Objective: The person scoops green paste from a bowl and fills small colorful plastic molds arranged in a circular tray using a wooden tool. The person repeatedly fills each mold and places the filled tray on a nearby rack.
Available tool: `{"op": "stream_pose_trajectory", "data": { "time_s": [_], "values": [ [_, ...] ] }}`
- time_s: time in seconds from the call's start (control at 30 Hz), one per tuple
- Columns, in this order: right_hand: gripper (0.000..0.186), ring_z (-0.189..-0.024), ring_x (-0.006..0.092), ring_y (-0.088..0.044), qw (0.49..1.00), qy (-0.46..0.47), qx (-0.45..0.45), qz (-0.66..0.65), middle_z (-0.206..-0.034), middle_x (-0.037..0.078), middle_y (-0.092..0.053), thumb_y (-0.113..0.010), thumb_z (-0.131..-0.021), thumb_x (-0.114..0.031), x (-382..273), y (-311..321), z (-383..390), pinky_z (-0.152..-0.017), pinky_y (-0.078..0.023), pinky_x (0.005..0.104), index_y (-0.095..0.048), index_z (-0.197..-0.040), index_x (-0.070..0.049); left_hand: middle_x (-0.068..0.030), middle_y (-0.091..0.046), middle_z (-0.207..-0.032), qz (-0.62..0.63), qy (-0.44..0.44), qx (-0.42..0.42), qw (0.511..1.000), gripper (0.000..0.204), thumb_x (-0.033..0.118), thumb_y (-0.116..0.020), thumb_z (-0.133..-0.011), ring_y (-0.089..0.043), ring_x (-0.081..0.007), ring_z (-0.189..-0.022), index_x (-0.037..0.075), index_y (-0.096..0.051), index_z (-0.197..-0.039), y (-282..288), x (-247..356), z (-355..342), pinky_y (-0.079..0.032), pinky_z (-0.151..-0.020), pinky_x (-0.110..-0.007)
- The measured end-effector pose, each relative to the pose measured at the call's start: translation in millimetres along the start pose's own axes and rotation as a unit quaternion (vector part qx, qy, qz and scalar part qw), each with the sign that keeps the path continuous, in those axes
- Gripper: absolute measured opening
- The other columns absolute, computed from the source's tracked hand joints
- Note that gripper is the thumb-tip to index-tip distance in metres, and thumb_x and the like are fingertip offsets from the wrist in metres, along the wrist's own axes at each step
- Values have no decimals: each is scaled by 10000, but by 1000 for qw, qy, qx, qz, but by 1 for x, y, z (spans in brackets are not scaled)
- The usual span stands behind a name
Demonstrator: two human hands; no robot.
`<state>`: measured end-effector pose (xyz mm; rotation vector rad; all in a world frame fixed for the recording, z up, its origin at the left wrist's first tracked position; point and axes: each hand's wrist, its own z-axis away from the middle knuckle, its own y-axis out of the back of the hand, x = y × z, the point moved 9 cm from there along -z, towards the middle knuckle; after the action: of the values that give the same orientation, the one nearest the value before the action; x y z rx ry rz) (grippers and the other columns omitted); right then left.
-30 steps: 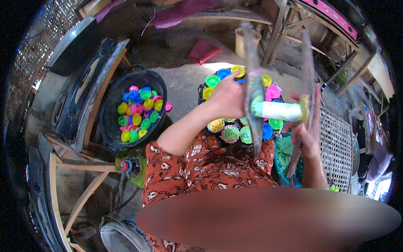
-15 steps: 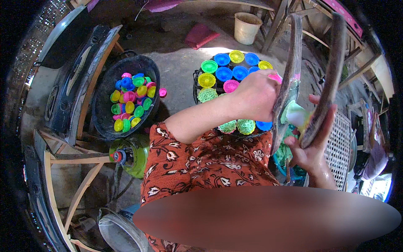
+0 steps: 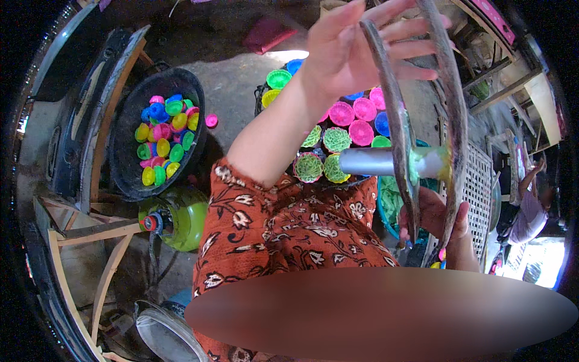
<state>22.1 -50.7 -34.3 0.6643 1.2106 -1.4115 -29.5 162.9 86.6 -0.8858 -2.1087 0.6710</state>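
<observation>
I hold up a wooden press made of two long dark bars, with a grey metal cylinder sticking out from the left bar. Light green dough smears the joint between the cylinder and the plunger on the right bar. My left hand is raised at the upper ends of the bars, its fingers spread behind them. Lower down, my right hand is closed round the bars' lower ends. Under the cylinder, small cups hold light green strands; the pink cups beyond look unfilled.
On my left stands a black oval tub of colourful cups, with a stray pink cup beside it. A teal basin of green dough sits below the press. Further right are a white woven rack and another person.
My left hand has opened and risen from the left bar. The bars have come closer together at the cylinder, which now points left above the cups. The whole view has shifted.
</observation>
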Motion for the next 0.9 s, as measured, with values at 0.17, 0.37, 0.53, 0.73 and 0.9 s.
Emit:
{"op": "stream_pose_trajectory", "data": {
  "time_s": [0.17, 0.37, 0.53, 0.73, 0.9],
  "values": [
    [1208, -901, 288, -576, 996, -77, 51, -13, -1058, 212, -541, -386, -586, -888, -1, 22, 17, -781, -475, 399, -286, -1315, 70, -127, -432, -1327, 17, -70, -89, 993, 709, 341, -626, -817, -360, -330, -1267, 186, -253, -1399, 10, -7, -13, -278, -1045, -488],
    [1045, -873, 296, -581, 975, -131, 179, -32, -988, 207, -575, -273, -703, -836, 15, 71, 17, -778, -452, 407, -408, -1257, 40, -143, -553, -1059, 128, -35, 163, 978, 870, 761, -392, -731, -494, -333, -1078, 73, -430, -1262, 118, -53, 1, -383, -910, -509],
    [1005, -852, 297, -590, 971, -178, 163, -11, -983, 198, -582, -280, -740, -802, 26, 86, 14, -783, -459, 402, -421, -1244, 55, -141, -561, -971, 140, -50, 269, 952, 922, 853, -310, -662, -524, -358, -983, 115, -496, -1184, 174, -78, 20, -410, -839, -489],
    [829, -781, 319, -627, 955, -191, 217, 70, -957, 204, -609, -300, -825, -700, 23, 92, 13, -707, -509, 431, -422, -1240, 7, -97, -585, -794, 163, -78, 241, 953, 805, 766, -275, -772, -565, -318, -806, 97, -513, -1153, 179, -74, 33, -433, -755, -450],
    [656, -665, 287, -634, 968, -152, 181, 79, -839, 176, -635, -303, -881, -616, 18, 80, -11, -594, -526, 377, -477, -1135, -37, -37, -517, -730, 93, -92, 302, 944, 747, 700, -263, -833, -539, -237, -728, 73, -488, -1171, 183, -51, 46, -455, -666, -430]
  ]
}}
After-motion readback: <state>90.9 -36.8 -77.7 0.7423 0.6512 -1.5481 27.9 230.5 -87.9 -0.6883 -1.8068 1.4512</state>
